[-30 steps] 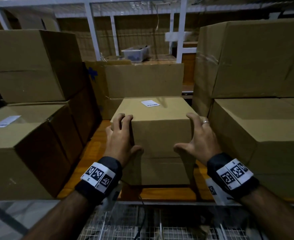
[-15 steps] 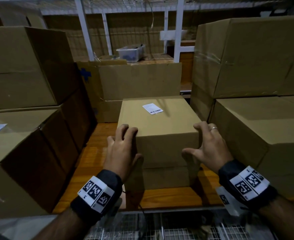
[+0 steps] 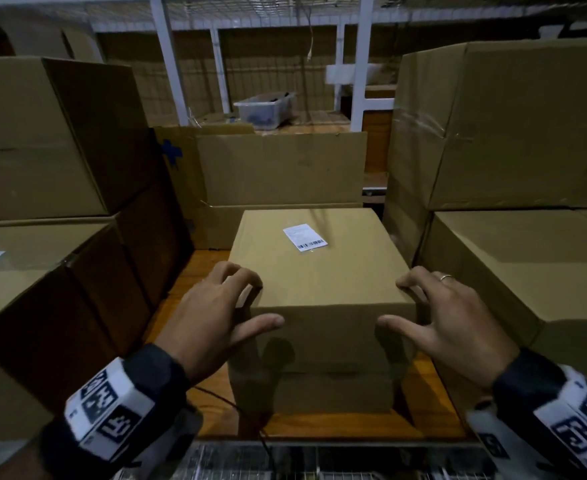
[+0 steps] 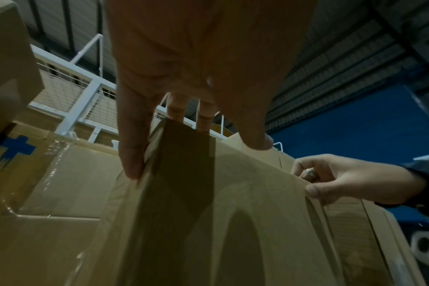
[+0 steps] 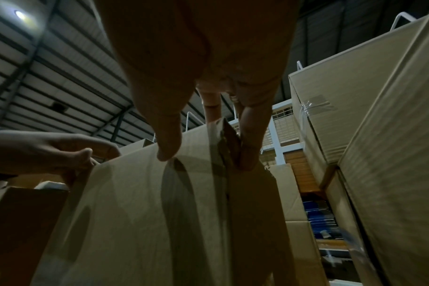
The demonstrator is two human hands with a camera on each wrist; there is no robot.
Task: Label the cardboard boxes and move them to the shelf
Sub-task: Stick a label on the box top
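Observation:
A cardboard box [image 3: 319, 271] with a white barcode label [image 3: 305, 238] on its top sits on a second box [image 3: 319, 393] on the wooden shelf board [image 3: 188, 289]. My left hand [image 3: 266, 301] grips its near left corner, fingers curled over the top edge and thumb on the front face. At the near right corner my right hand [image 3: 392, 302], with a ring, holds it the same way. The left wrist view has my left hand [image 4: 196, 157] on the box [image 4: 233, 212] corner. The right wrist view has my right hand [image 5: 205, 160] on the box [image 5: 135, 212].
Stacked cardboard boxes wall in the slot on the left [image 3: 43, 133] and right [image 3: 510, 126], with another box behind [image 3: 278, 168]. A clear plastic bin [image 3: 264, 109] and white shelf posts [image 3: 364, 64] stand farther back. A wire mesh surface [image 3: 319, 462] lies below the shelf edge.
The labelled box has slid a little deeper onto the shelf with both hands at its near corners. My view has come closer and higher, showing more of its top.

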